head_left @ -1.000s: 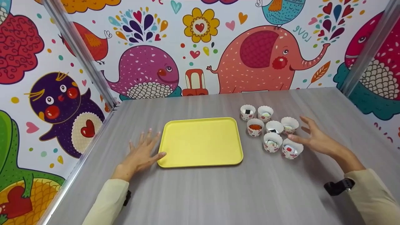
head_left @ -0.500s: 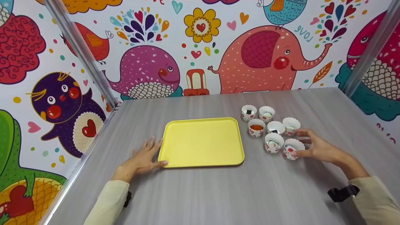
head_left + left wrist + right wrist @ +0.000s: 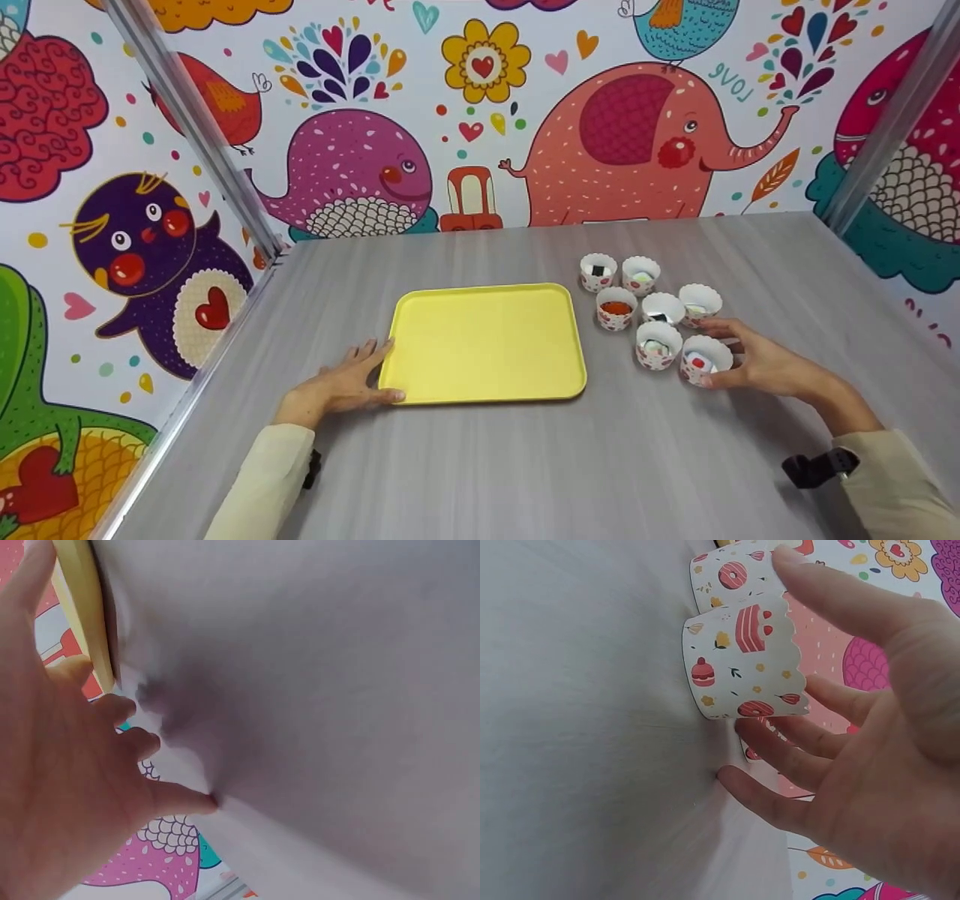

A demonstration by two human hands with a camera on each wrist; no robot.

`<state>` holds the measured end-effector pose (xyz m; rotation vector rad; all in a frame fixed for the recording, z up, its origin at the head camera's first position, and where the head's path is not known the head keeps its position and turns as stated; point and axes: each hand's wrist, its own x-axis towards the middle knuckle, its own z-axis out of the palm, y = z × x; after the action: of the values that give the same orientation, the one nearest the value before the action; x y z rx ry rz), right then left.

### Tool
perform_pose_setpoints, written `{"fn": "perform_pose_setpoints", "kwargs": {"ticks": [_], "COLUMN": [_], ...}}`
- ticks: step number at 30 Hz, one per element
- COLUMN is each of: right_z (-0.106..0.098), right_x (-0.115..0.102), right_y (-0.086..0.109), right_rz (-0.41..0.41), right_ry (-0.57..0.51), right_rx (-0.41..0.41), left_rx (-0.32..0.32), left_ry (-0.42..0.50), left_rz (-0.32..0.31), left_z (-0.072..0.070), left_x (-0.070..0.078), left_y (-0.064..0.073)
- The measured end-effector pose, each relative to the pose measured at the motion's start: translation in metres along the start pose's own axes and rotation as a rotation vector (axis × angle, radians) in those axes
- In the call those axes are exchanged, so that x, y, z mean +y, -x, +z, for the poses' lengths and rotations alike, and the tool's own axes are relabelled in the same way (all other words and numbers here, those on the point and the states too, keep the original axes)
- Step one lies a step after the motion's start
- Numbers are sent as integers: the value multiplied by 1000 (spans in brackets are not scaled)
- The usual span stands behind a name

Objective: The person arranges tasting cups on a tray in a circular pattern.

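Observation:
A yellow tray (image 3: 484,345) lies flat on the table. My left hand (image 3: 341,386) rests at its left side, the thumb over the near corner and the index fingertip at the left edge; the other fingers spread on the table. My right hand (image 3: 765,364) is spread around a paper baking cup (image 3: 703,360) with a small red-topped item inside, its thumb at the near side and fingers behind. In the right wrist view, the printed cup (image 3: 742,664) stands on the table between thumb and fingers; firm contact cannot be made out.
Several more paper cups stand close by, including one with orange-red contents (image 3: 615,309), one with a black-and-white item (image 3: 598,271) and one next to the right hand's cup (image 3: 658,346). A patterned wall (image 3: 480,112) closes off the back of the grey table (image 3: 487,472).
My right hand has moved left and down, its thumb and fingers coming around the nearest right cup. The left fingers have drawn back toward the tray's edge. Cups and tray stay put.

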<state>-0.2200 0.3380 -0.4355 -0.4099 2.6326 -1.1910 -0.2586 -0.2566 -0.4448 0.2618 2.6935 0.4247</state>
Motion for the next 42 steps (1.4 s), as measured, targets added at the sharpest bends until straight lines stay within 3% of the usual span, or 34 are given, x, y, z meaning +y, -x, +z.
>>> {"fn": "perform_pose_setpoints", "kwargs": {"ticks": [8,21,42], "right_z": [5,4,-6], "right_x": [-1,-5,-33], "right_y": [-5,-3,3], "right_rz": [21,54,84], "right_ry": [57,176,148], "right_rx": [-11,60,137], "left_rx": [-15,-28,8], "left_ry": [13,39,141], "left_rz": [9,30,26], "left_z": [-4,-6,1], "left_x": [-2,-2,-3], "left_y": [-3,-5,-3]}}
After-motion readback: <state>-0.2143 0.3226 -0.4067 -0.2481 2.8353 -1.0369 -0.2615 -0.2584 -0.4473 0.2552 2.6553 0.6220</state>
